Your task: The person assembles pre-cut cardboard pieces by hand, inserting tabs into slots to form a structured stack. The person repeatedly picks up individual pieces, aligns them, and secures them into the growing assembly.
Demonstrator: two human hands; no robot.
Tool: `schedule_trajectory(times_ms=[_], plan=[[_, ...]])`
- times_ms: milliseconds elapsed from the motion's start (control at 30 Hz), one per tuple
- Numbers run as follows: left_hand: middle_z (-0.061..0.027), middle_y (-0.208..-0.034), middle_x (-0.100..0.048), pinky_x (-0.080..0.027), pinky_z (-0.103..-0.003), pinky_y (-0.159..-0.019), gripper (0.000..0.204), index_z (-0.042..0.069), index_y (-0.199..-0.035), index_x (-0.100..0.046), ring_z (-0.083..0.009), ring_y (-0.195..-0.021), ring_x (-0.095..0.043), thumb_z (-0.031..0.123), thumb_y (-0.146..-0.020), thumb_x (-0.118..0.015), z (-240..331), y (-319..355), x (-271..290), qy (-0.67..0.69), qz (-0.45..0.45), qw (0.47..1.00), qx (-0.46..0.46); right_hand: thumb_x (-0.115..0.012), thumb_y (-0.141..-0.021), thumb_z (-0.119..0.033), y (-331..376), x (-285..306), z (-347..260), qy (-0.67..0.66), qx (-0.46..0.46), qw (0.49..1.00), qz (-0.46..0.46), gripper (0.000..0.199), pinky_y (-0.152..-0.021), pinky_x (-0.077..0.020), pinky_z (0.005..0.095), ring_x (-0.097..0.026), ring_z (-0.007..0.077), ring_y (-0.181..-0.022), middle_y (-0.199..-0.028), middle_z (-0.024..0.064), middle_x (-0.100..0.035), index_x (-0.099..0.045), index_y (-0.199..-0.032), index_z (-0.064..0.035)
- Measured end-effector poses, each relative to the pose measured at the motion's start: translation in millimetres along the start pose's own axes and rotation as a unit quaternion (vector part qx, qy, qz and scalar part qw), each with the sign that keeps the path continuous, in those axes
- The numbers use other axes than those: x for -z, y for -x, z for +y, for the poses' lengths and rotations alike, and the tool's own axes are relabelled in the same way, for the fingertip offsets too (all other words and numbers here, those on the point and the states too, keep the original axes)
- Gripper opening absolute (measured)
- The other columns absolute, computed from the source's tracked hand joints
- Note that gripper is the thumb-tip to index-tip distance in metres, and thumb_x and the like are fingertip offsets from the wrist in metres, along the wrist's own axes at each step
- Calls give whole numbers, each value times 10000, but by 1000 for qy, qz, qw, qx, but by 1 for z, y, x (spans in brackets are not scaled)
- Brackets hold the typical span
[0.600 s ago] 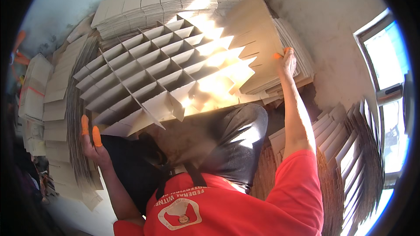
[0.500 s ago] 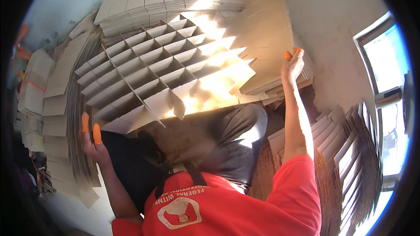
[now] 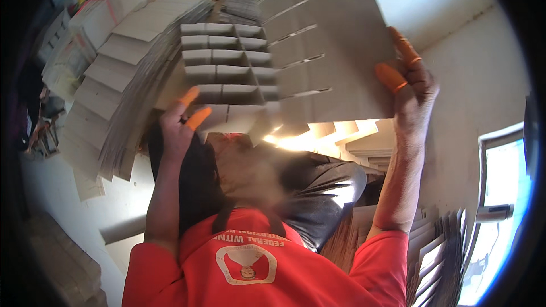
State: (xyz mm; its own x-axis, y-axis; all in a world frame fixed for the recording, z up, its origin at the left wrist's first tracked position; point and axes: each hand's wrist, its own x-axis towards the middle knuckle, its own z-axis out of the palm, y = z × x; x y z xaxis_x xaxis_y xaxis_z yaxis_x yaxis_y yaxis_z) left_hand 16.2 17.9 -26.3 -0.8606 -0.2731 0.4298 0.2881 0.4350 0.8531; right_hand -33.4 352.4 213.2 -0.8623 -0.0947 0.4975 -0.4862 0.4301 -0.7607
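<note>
My right hand (image 3: 412,88), with orange finger covers, grips a large slotted cardboard sheet (image 3: 352,51) by its right edge. The sheet is raised, its row of slots facing left, and it hides much of the cardboard divider grid (image 3: 242,74) behind it. Only the left part of that grid shows, a lattice of crossed strips with open cells. At the grid's lower left corner is my left hand (image 3: 176,128), also in orange finger covers. Its thumb and forefinger are apart, and nothing shows between them.
Fanned cardboard sheets (image 3: 122,68) line the left side, beside a pale bundle (image 3: 108,8) tied with red string. More stacked cardboard pieces (image 3: 438,250) stand at the lower right, near a bright window (image 3: 500,187). A plain wall (image 3: 460,79) rises on the right.
My right hand has brought a slotted cardboard sheet up from the right over the grid. My left hand has moved up and rightward to the grid's corner. The view has turned.
</note>
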Motion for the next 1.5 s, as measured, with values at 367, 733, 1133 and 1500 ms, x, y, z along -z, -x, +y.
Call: schedule_trajectory(times_ms=[367, 733, 1133, 1500], plan=[[-63, -912, -713, -492, -247, -694, 222, -29, -1023, -717, -82, -804, -614, -47, -803, -738, 4, 1, -1, 121, -59, 991, 15, -587, -804, 115, -6, -95, -23, -4, -15, 995, -99, 569, -793, -516, 229, -629, 100, -908, -1070, 109, -696, -511, -1367, 68], [-95, -790, -686, -485, -254, -623, 178, -46, -929, -691, -80, -706, -593, -51, -763, -756, -5, -7, -4, 134, -35, 990, -20, -606, -820, 77, -8, -122, -32, 57, -38, 990, -127, 568, -767, -518, 236, -638, 107, -866, -1009, 121, -702, -493, -1376, 71], [-93, -797, -694, -494, -258, -647, 150, -48, -912, -696, -97, -729, -611, -44, -772, -748, -2, -10, -9, 186, -40, 982, 16, -637, -782, 66, -8, -133, -9, 116, 77, 984, -107, 592, -741, -521, 257, -653, 121, -816, -907, 160, -710, -507, -1360, 71], [-83, -876, -713, -527, -266, -733, 170, -50, -954, -715, -111, -805, -644, -55, -787, -742, -10, -14, -9, 174, -69, 982, 10, -613, -804, 69, 6, -141, -19, 129, 40, 982, -130, 583, -850, -508, 248, -632, 121, -952, -1121, 136, -689, -494, -1374, 77]])
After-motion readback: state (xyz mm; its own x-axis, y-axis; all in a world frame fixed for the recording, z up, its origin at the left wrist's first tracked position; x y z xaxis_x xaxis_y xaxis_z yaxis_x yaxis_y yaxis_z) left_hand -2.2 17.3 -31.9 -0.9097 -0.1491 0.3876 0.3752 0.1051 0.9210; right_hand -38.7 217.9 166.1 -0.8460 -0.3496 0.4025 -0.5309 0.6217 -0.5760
